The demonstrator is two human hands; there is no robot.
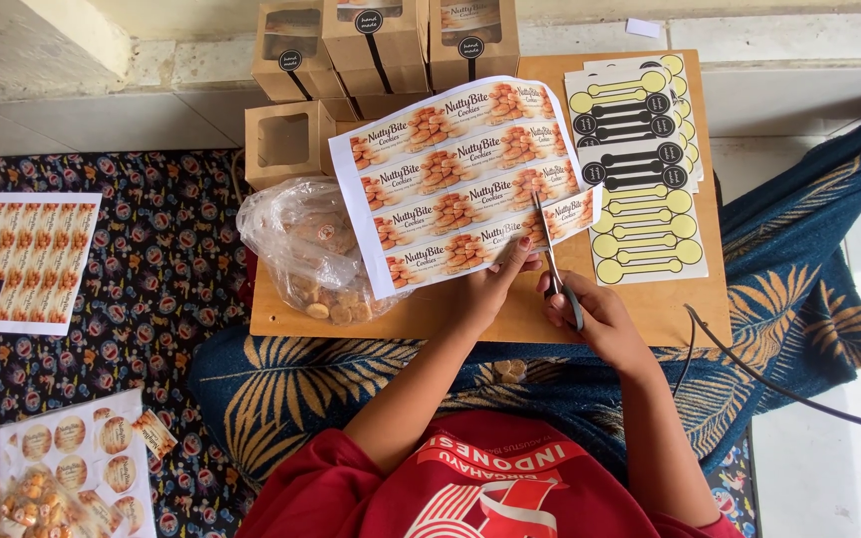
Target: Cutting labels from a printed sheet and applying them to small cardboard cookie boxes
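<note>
The right hand (590, 311) is closed through the handles of the scissors (554, 261), blades cutting into the right edge of the label sheet (455, 179), while the left hand (495, 284) pinches that sheet's lower edge just beside the blades. The sheet lies tilted across the middle of the wooden board (640, 309) — a bag of cookies (313, 249) under its left edge, sticker sheets (640, 169) at the right edge. Brown boxes (381, 45) crowd the board's far edge; bare wood shows along the near edge.

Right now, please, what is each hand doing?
Left hand: closed, fingers pinching the white printed sheet of cookie labels.
Right hand: closed on grey metal scissors, cutting that sheet.
</note>
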